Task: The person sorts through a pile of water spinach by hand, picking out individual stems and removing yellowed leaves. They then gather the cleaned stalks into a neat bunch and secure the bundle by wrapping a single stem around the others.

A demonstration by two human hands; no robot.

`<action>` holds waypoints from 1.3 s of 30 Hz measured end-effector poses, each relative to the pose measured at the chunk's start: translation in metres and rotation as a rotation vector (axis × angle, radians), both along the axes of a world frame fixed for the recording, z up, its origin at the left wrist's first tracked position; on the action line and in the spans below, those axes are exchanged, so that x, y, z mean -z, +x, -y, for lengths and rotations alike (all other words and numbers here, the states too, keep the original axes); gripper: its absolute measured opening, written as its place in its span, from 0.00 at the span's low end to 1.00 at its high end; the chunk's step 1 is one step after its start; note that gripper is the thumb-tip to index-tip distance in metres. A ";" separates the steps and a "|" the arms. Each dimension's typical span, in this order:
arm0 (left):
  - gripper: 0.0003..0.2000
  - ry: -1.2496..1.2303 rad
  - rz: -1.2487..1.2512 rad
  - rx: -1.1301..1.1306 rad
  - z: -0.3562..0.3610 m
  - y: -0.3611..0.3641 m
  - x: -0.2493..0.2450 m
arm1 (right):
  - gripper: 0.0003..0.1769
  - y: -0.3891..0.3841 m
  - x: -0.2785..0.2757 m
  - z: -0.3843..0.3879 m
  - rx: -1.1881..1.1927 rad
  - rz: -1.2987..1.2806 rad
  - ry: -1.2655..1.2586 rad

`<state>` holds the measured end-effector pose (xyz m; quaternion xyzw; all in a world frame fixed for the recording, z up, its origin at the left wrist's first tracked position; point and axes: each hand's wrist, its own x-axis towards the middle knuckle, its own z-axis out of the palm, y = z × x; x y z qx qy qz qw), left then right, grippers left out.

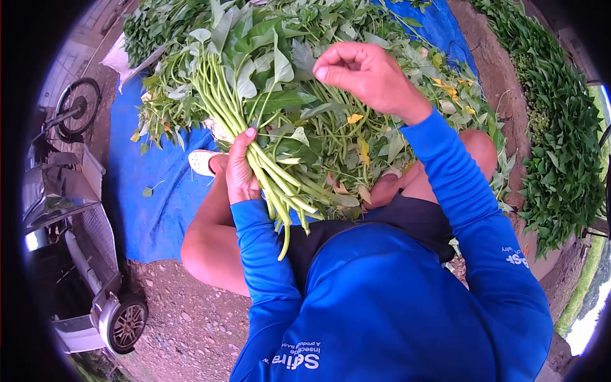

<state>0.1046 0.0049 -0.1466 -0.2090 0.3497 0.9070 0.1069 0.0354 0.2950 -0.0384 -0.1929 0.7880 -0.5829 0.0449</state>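
My left hand [242, 167] is closed around a bunch of long-stemmed leafy greens [219, 95] that look like water spinach. The leaves fan out at the top, and the pale green cut stem ends [283, 191] hang below my fist toward my lap. Up to the right, my right hand [369, 73] is raised over the heap with its fingers curled in and the thumb close to the forefinger. No stem shows in it. Under both hands spreads a big heap of the same greens [388, 130], with a few yellow leaves among them.
A blue tarp [153, 223] lies under the heap. More bundled greens [554, 140] are stacked along the right side. At the left stand a vehicle with a wheel [127, 323] and another spoked wheel [77, 109]. A pale clog [201, 162] is near my left knee.
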 end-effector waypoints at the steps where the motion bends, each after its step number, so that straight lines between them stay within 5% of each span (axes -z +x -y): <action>1: 0.23 0.046 -0.019 0.011 0.000 0.000 -0.004 | 0.12 0.013 0.006 -0.010 -0.053 -0.006 -0.002; 5: 0.23 0.151 -0.068 0.065 0.006 0.002 -0.022 | 0.08 0.032 0.018 -0.042 0.133 0.041 -0.080; 10: 0.24 0.131 -0.067 0.081 0.000 0.002 -0.044 | 0.06 0.079 0.007 -0.052 -0.119 0.231 -0.267; 12: 0.22 0.035 -0.058 0.081 0.000 -0.003 -0.046 | 0.13 0.109 0.003 -0.041 -0.324 0.278 -0.238; 16: 0.23 -0.041 -0.025 0.070 -0.005 -0.013 -0.055 | 0.32 0.152 0.034 -0.015 -0.367 0.256 -0.155; 17: 0.23 -0.067 -0.025 0.062 -0.007 -0.016 -0.059 | 0.32 0.161 0.054 -0.003 -0.244 0.200 -0.263; 20: 0.20 -0.075 -0.023 0.052 -0.006 -0.026 -0.064 | 0.31 0.158 0.053 -0.010 -0.196 0.373 -0.073; 25: 0.21 -0.190 -0.010 -0.020 0.001 -0.040 -0.064 | 0.12 0.163 0.049 -0.032 0.017 0.171 -0.025; 27: 0.21 -0.193 -0.003 -0.045 0.010 -0.043 -0.061 | 0.12 0.149 0.043 -0.067 0.072 0.020 0.073; 28: 0.22 -0.178 0.005 -0.043 0.014 -0.043 -0.058 | 0.13 0.141 0.028 -0.087 0.240 0.156 0.278; 29: 0.22 -0.162 0.011 -0.045 0.019 -0.043 -0.055 | 0.18 0.136 0.037 -0.104 0.490 -0.186 0.754; 30: 0.22 -0.148 0.015 -0.045 0.023 -0.043 -0.053 | 0.28 0.134 0.029 -0.106 0.658 -0.212 1.063; 32: 0.21 -0.087 0.023 -0.051 0.027 -0.040 -0.049 | 0.34 0.129 0.048 -0.093 0.450 -0.054 0.708; 34: 0.18 0.044 -0.021 -0.061 0.021 -0.036 -0.048 | 0.33 0.138 0.051 -0.038 0.013 0.679 0.029; 39: 0.21 -0.009 -0.083 -0.103 0.018 -0.032 -0.038 | 0.23 0.145 0.087 0.038 -0.040 0.996 -0.746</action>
